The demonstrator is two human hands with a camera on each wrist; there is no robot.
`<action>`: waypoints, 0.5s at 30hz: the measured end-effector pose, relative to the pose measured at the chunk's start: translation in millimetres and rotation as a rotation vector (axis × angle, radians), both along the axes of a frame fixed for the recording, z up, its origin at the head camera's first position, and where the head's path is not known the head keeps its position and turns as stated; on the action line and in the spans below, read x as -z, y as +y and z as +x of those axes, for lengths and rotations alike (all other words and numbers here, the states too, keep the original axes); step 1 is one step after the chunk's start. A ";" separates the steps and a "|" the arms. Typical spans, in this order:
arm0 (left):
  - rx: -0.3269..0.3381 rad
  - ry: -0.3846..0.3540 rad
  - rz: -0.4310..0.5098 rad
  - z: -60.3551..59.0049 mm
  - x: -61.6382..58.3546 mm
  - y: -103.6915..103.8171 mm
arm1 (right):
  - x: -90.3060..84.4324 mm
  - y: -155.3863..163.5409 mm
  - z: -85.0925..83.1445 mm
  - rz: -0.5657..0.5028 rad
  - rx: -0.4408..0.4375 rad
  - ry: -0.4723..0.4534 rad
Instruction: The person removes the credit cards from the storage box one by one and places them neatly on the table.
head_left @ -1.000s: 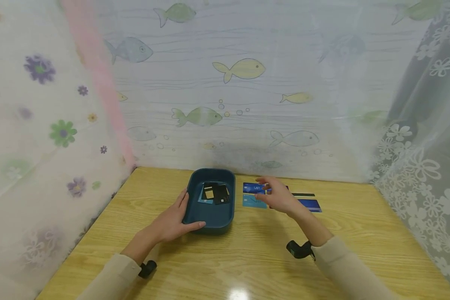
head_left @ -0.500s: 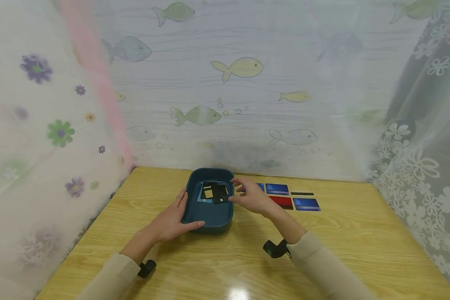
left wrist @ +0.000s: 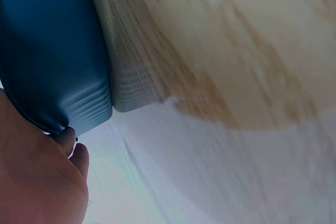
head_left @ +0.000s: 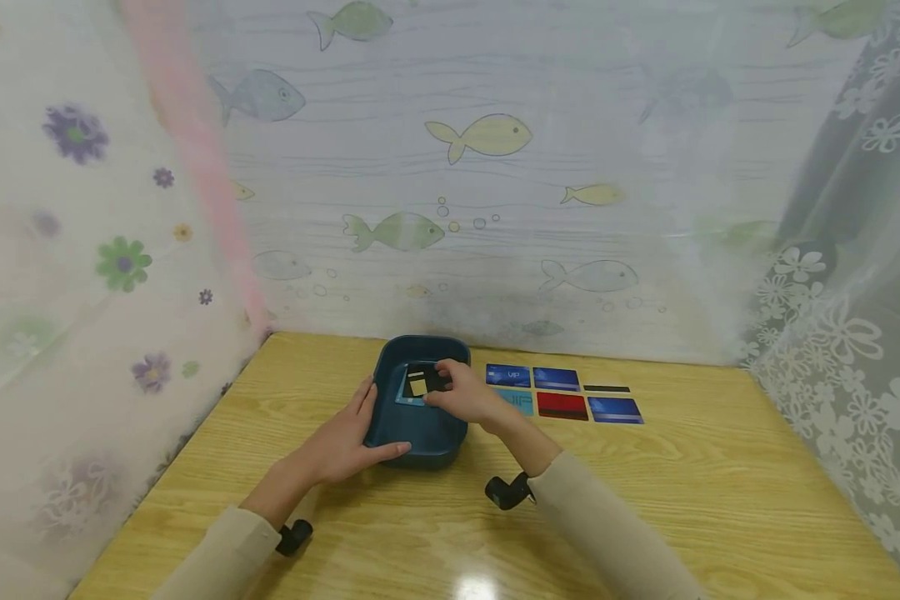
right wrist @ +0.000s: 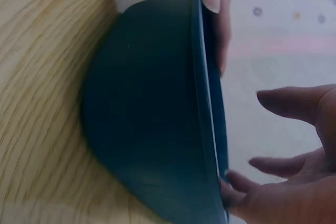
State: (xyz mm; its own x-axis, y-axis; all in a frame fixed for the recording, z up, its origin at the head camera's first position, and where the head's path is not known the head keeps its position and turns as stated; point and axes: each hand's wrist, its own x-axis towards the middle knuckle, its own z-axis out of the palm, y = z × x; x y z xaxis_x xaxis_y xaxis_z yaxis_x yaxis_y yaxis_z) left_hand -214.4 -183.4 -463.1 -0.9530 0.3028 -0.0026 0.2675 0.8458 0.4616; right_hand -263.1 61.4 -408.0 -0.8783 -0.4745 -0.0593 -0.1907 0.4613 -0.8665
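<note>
A dark blue plastic tray (head_left: 412, 437) stands on the wooden table. My left hand (head_left: 337, 446) holds its left side, fingers along the outer wall and thumb over the near rim. Inside lie a black card with a gold patch (head_left: 417, 385), a light blue card (head_left: 407, 400) under it, and another black card mostly hidden by my right hand. That right hand (head_left: 465, 396) hovers over the tray's right side. In the right wrist view, the right thumb and fingers (right wrist: 286, 100) are spread apart, with no card visible between them.
Right of the tray lie a blue VIP card (head_left: 507, 376), a light blue card (head_left: 523, 403) partly behind my wrist, a red card (head_left: 562, 406), two blue striped cards (head_left: 556, 380), and a black strip (head_left: 606, 388). Patterned curtains (head_left: 480, 208) enclose the table.
My right hand has moved left from above the cards on the table to over the tray, uncovering the red and blue cards. The left hand and tray stay in place.
</note>
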 end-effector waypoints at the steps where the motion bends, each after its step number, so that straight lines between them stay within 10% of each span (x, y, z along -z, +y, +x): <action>1: 0.001 0.003 0.000 0.3 -0.7 0.1 | 1.7 -4.3 -1.6 0.012 0.012 -0.004; 15: 0.022 0.014 0.005 2.1 -2.5 -0.2 | 27.5 -48.7 -16.0 -0.013 0.320 -0.126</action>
